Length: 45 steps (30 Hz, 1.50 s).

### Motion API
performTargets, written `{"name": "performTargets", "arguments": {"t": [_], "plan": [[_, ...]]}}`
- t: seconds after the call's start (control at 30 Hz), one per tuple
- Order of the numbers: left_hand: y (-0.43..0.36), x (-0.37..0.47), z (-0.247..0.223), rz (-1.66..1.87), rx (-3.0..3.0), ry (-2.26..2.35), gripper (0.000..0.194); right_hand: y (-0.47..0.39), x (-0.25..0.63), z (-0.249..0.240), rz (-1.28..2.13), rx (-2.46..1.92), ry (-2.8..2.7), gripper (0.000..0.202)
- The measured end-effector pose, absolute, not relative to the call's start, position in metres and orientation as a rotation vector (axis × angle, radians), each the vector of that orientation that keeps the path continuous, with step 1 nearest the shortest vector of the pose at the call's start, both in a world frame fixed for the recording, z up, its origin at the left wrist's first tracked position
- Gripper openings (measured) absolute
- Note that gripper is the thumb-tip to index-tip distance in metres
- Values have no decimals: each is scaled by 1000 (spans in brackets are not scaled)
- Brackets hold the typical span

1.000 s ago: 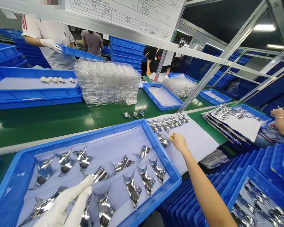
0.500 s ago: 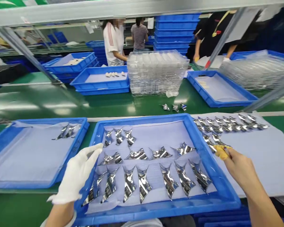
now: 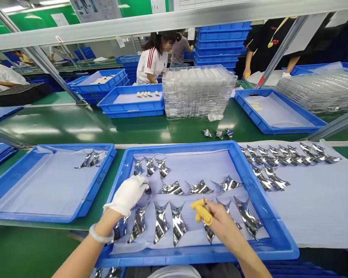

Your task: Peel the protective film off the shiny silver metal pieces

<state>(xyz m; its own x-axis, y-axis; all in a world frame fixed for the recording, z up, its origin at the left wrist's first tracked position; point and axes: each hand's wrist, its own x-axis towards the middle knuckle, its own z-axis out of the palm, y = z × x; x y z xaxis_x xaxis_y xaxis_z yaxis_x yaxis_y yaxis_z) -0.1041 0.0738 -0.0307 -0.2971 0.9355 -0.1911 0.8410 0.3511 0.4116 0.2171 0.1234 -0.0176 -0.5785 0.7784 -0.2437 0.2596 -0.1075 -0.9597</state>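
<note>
My left hand (image 3: 132, 194), in a white glove, is over the left side of a blue tray (image 3: 278, 253) lined with pale sheet. Its fingers are closed on a shiny chrome part (image 3: 148, 191), mostly hidden beneath them. My right hand (image 3: 216, 218) has yellow covers on its fingertips and hovers over the tray's front rows, fingers pinched together. A small dark object shows at its fingertips, too little to name. Several curved, pointed chrome parts (image 3: 178, 224) lie in rows in the tray. Under my right hand one chrome part (image 3: 208, 233) is partly covered.
More chrome parts (image 3: 274, 178) lie on a white sheet (image 3: 316, 204) to the right. A second blue tray (image 3: 84, 204) is at left. Behind stand stacked clear plastic trays (image 3: 198, 94) and blue bins (image 3: 130, 106). A metal bar (image 3: 174, 19) crosses above; other people work beyond.
My left hand has moved from the tray's left rim onto a chrome part. My right hand has come left, from the parts on the white sheet to above the tray.
</note>
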Motion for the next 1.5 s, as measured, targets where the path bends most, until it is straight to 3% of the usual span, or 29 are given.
{"name": "performTargets", "arguments": {"t": [0.13,0.23,0.37,0.63,0.77,1.0,1.13,1.2,1.37,1.5], "plan": [[45,-81,3,718,1662,2123,29,103,191,-19,2094,-1104,-1392,39],[27,-48,11,1435,1596,1776,16,92,170,-19,2260,-987,-1098,42],[17,-7,-7,1700,1458,1531,21,87,157,-14,2276,-845,-847,46],[12,15,-32,1782,1678,1578,39,84,173,-10,2075,-842,-997,51],[17,13,-23,1672,1952,1684,51,87,178,-3,1904,-915,-1153,41],[11,12,-4,1484,1223,1962,29,88,182,4,1508,-966,-1509,28],[19,17,-2,1406,1036,1916,59,82,182,2,1287,-897,-1698,24],[23,20,-3,1448,1050,1876,65,80,182,2,1141,-812,-1836,22],[26,23,0,1645,1112,1751,40,74,188,-3,625,-637,-2077,25],[25,22,6,1735,1130,1746,23,74,190,-2,434,-590,-2136,33]]}}
